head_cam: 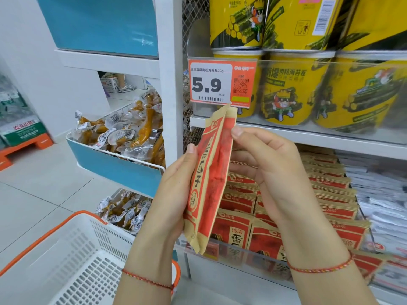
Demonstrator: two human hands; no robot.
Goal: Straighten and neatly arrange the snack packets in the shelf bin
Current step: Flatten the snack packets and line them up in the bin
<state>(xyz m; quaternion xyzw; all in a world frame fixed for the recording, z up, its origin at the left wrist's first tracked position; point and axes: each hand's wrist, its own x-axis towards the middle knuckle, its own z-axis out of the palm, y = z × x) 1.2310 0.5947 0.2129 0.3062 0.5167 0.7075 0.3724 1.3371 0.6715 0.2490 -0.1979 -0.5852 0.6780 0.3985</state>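
Between my hands stand upright two or three red and tan snack packets [211, 172], edge-on to me, lifted above the shelf bin. My left hand [174, 190] grips their left side with the thumb on the front. My right hand [264, 164] holds their right side, thumb near the top edge. Below and behind, the clear-fronted shelf bin [248, 259] holds several rows of the same red packets [240, 230], standing in stacked lines toward the back.
Yellow seaweed-roll tubs [293, 89] fill the shelf above, behind a 5.9 price tag [211, 84]. White packets [383, 194] lie to the right. On the left, blue bins [114, 166] hold vacuum-packed snacks. A white basket with an orange handle [72, 256] sits below left.
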